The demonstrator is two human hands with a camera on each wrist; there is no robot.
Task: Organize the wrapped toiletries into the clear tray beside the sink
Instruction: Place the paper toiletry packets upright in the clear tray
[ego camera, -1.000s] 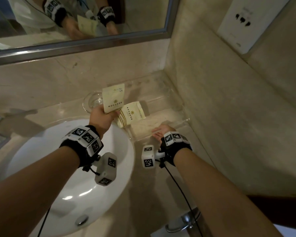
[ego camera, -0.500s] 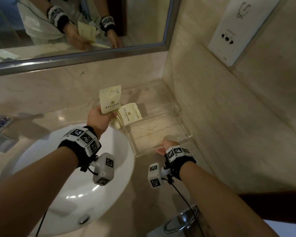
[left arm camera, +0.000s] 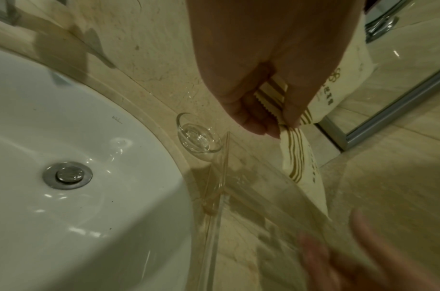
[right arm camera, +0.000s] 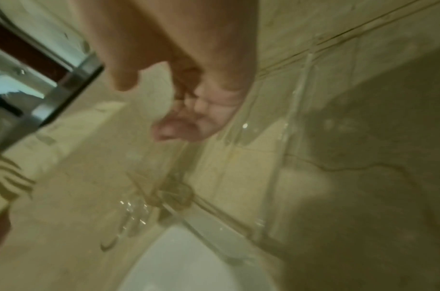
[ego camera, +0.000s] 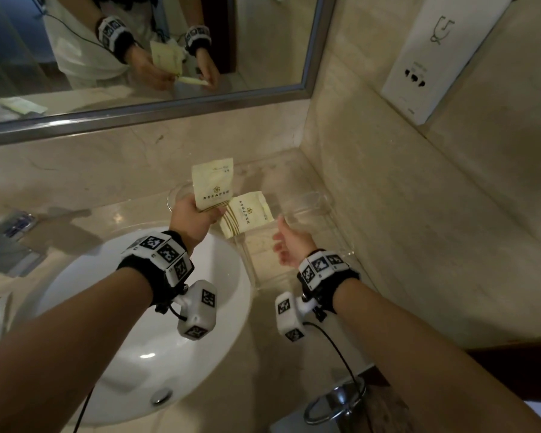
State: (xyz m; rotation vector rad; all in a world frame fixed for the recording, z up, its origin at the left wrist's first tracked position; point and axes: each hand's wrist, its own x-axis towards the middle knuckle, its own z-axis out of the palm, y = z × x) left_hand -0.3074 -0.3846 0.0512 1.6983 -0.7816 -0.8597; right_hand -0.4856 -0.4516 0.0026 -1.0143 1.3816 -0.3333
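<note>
My left hand (ego camera: 197, 214) is raised over the counter between sink and tray. It pinches the striped ends of two cream wrapped packets (left arm camera: 276, 94). One packet (ego camera: 213, 182) stands upright above the hand. The other packet (ego camera: 247, 215) hangs to the right, over the left end of the clear tray (ego camera: 325, 204). My right hand (ego camera: 283, 242) hovers over the tray's middle with loosely spread fingers and holds nothing; its thumb is close to the lower packet's edge. The right wrist view shows these fingers (right arm camera: 173, 128) bare above the tray wall (right arm camera: 241, 149).
A white sink basin (ego camera: 132, 323) lies left of the tray, with a small glass dish (left arm camera: 198, 137) behind it. Marble walls close the corner at right and behind. A chrome ring (ego camera: 334, 401) hangs below the counter edge. A wall plate (ego camera: 431, 57) is up right.
My right hand has left the tray's near edge and risen toward the lower packet. The left hand keeps both packets in nearly the same place.
</note>
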